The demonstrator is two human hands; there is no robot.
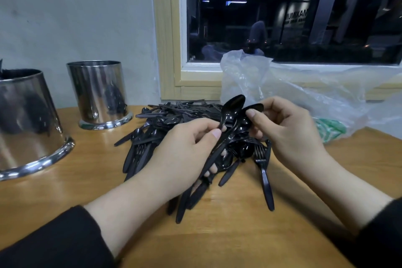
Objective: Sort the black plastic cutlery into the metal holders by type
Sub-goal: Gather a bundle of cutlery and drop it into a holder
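Observation:
A heap of black plastic cutlery (165, 119) lies on the wooden table (91, 172) in front of me. My left hand (185, 154) grips a bunch of black spoons (230, 111) by their handles, bowls pointing up. Just to its right, my right hand (289, 132) pinches the bowl of another black spoon (255, 107). A lone black fork (264, 176) lies below my right hand. Two shiny metal holders stand at the left: a near one (26, 119) with dark pieces inside, and a far one (100, 93).
A crumpled clear plastic bag (304, 93) lies at the right under the window sill (202, 76), with something green and white (330, 130) inside it. The wall is close behind the holders.

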